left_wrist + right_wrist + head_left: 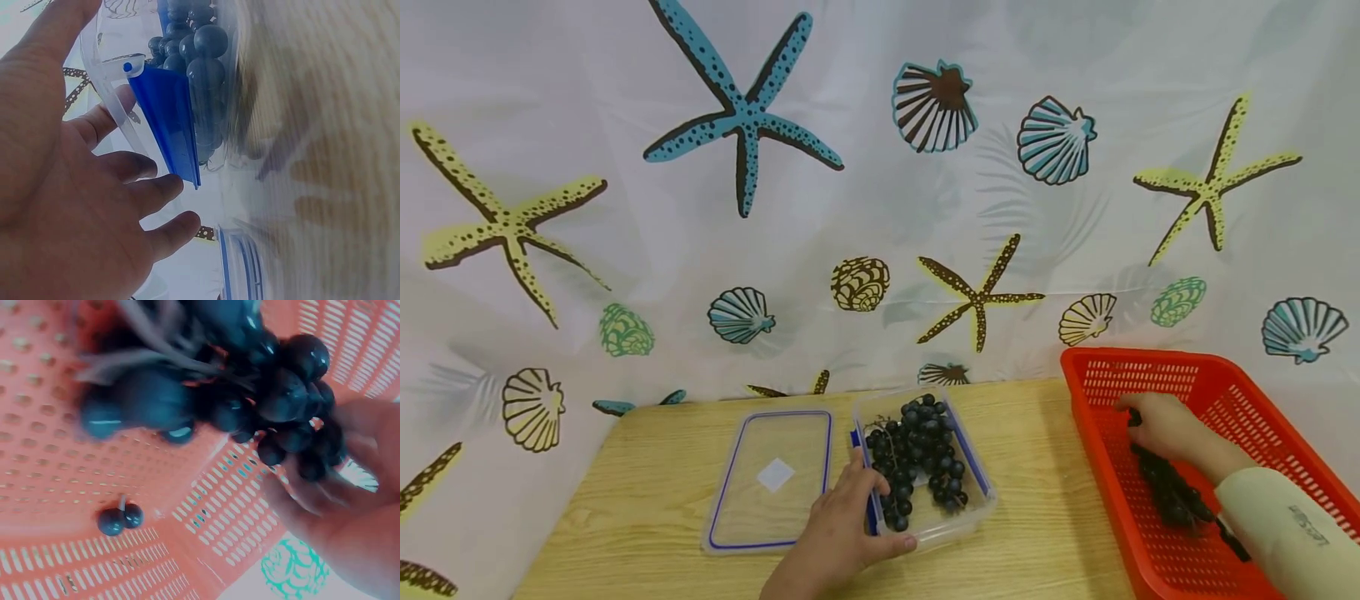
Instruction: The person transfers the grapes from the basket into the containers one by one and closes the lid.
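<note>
A clear plastic container (951, 527) with blue clip flaps holds dark grape bunches (925, 442). At its left side is my left hand (838, 525), with the thumb near the front corner and the fingers along the side. In the left wrist view the fingers are spread and lightly bent beside the blue flap (164, 119). My right hand (1165, 429) is inside the red basket (1093, 442). Its fingers hold the end of a bunch of dark grapes (284, 394), whose stem trails toward the camera in the right wrist view.
Left of the container, a clear lid (752, 521) with a blue seal lies flat on the wooden table (602, 517). Two loose grapes (115, 519) rest in the basket. A white cloth (865, 208) with starfish and shells hangs behind the table.
</note>
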### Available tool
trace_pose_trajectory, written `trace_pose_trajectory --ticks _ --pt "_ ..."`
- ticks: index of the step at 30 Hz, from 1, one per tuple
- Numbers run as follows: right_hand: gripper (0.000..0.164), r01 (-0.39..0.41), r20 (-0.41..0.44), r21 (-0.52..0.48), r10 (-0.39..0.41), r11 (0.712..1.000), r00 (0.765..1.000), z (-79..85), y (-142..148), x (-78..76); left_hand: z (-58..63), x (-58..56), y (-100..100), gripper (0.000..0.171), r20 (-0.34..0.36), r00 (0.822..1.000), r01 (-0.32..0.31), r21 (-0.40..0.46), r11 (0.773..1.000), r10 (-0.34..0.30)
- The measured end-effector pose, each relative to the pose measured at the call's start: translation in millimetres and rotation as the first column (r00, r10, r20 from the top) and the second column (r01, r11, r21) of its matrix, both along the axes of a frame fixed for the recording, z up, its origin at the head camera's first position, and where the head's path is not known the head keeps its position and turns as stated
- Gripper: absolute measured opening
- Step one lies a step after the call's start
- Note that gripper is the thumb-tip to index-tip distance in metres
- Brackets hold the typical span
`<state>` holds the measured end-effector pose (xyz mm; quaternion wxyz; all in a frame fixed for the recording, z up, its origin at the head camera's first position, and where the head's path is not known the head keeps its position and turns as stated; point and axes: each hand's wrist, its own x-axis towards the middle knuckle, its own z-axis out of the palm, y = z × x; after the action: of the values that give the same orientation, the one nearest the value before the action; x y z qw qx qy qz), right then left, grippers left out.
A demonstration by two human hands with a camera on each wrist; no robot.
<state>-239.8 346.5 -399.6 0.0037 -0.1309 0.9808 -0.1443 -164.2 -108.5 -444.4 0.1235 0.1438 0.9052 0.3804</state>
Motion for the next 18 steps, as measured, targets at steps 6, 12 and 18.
trace_pose_trajectory --ticks 6,12,18 --pt "0.038 0.161 -0.241 -0.14 -0.192 0.977 0.951 21.3 2 -0.9 -0.7 0.5 1 0.06 -0.001 1.0 -0.008 0.006 1.0 0.008" --pt "0.035 0.153 -0.13 -0.084 -0.163 0.985 0.978 34.9 5 6.9 0.3 1.0 1 0.06 -0.006 1.0 -0.01 0.002 1.0 0.01" --pt "0.045 0.036 0.252 0.065 -0.051 0.997 0.966 57.1 4 20.4 1.8 2.2 2 0.059 -0.004 1.0 0.001 0.013 1.0 -0.001"
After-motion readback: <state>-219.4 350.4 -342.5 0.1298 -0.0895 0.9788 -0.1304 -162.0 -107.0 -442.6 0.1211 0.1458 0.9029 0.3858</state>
